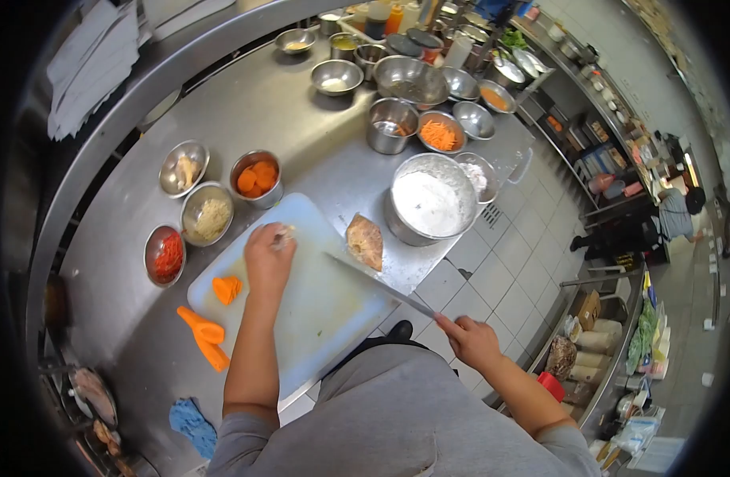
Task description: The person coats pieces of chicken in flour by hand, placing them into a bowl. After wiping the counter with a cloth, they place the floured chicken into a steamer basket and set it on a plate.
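My left hand [269, 253] is closed over the upper left of the white cutting board [309, 294], fingers pinched on a small pale piece too small to name. My right hand [470, 342] grips the handle of a long knife [381, 288], its blade reaching over the board's right edge with the tip towards my left hand. Cut orange carrot [227, 289] lies on the board's left side. Peeled carrots [202, 334] rest just off its left edge. A brown flat piece [364, 242] lies on the steel table beyond the knife.
Steel bowls with shredded red food [165, 256], pale shreds [207, 213] and carrot pieces [257, 178] stand behind the board. A large pot of white powder [431, 199] is at the right table edge. A blue cloth [192, 426] lies lower left. A person [671, 219] stands far right.
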The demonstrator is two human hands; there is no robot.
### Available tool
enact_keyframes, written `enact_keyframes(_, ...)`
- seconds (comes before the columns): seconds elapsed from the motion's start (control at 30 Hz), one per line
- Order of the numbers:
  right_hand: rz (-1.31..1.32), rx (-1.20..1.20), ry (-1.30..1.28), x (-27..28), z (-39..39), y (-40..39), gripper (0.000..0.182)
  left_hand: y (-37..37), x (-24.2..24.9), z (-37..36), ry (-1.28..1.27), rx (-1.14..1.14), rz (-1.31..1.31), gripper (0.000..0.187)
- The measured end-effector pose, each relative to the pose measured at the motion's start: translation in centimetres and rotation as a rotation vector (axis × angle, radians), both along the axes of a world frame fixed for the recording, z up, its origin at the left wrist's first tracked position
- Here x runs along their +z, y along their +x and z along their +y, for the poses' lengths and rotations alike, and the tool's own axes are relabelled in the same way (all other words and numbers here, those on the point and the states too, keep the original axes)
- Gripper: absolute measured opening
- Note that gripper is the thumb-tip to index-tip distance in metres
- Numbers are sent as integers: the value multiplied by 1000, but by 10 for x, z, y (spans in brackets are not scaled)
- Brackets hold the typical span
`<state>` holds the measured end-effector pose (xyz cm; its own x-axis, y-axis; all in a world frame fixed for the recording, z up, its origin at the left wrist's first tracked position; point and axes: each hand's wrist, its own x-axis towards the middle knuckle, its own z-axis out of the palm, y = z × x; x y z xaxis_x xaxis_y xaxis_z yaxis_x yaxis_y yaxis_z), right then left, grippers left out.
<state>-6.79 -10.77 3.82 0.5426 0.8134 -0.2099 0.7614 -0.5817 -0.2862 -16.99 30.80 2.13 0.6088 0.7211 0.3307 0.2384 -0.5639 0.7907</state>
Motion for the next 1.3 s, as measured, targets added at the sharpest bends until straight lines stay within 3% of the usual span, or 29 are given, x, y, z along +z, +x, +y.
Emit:
enact_keyframes(0.03,-130,28,103,-5,7,7,58,-4,6,0,2,-25,-16,21)
enact_keyframes(0.13,-84,148,214,-28,55,24,56,-1,18,-15,211,-42,-42,23)
enact_keyframes(0.2,6,211,169,-36,89,27,56,1,25,-29,-33,-27,25,23)
enact_keyframes(0.27,-20,333,212,-50,116,24,59,3,13,-35,-133,-69,27,22)
enact_keyframes(0.37,142,396,125,-46,144,20,61,8,9,-47,-311,-131,68,22)
enact_keyframes(0.43,54,370,430,-37,152,20,61,9,13,-58,-372,-162,95,24)
enact_keyframes(0.47,41,366,437,-27,152,26,61,10,16,-67,-455,-165,37,28)
enact_keyframes(0.53,210,264,668,9,152,40,61,24,25,-86,-531,-157,-19,32)
enact_keyframes(0.6,260,368,697,13,147,71,56,39,34,-114,-740,-314,-151,37)
enact_keyframes(0.63,308,472,716,13,145,86,51,51,40,-128,-732,-289,-147,37)
enact_keyframes(0.7,273,495,807,14,127,121,46,84,52,-155,-983,-319,-257,38)
enact_keyframes(0.77,234,518,894,18,98,172,42,114,52,-175,-1008,-240,-298,34)
enact_keyframes(0.87,-87,424,1035,26,42,282,37,151,43,-197,-912,-123,-260,32)
enact_keyframes(0.93,-318,280,1049,32,-6,370,36,161,27,-211,-1058,-128,-256,31)
enact_keyframes(1.0,-689,65,1085,47,-44,462,27,185,31,-234,-993,-69,-204,32)
enact_keyframes(1.07,-551,-121,1109,43,-72,562,34,212,35,-255,-768,-141,-139,35)
enact_keyframes(1.1,-611,-170,945,37,-81,610,40,225,37,-261,-525,-164,41,40)
enact_keyframes(1.13,-776,-308,606,32,-82,641,51,241,48,-269,-210,-156,176,47)
enact_keyframes(1.17,-726,-420,523,10,-91,681,58,251,49,-271,-16,-178,342,50)
enact_keyframes(1.2,-681,-527,436,-13,-89,704,66,260,48,-276,-57,-161,466,51)
enact_keyframes(1.3,-618,-326,604,-13,-59,669,71,271,9,-280,-93,-7,505,51)
